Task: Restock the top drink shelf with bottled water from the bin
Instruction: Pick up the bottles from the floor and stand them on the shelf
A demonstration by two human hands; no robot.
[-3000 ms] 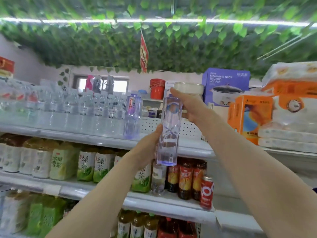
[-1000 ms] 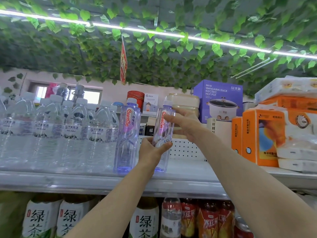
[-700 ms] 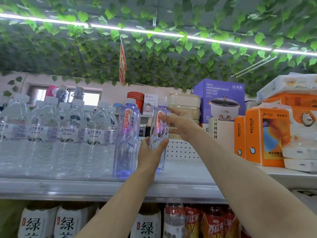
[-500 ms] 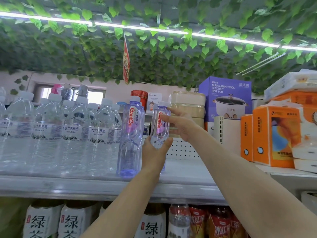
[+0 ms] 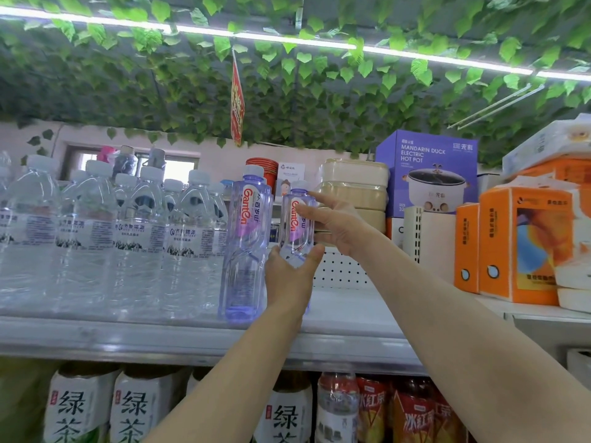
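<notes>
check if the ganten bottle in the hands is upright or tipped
Upright: the held bottle has its cap on top, parallel to the shelved Ganten bottle. The left hand hides whether its base rests down.

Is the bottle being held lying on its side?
No, the bottle stands upright, with the left hand wrapped round its lower part.

Bright, even light from a ceiling LED strip (image 5: pixel 297 41); window (image 5: pixel 179 167) blows out; edges bend; left bottles (image 5: pixel 32 225) on top shelf (image 5: pixel 160 340) look soft.
</notes>
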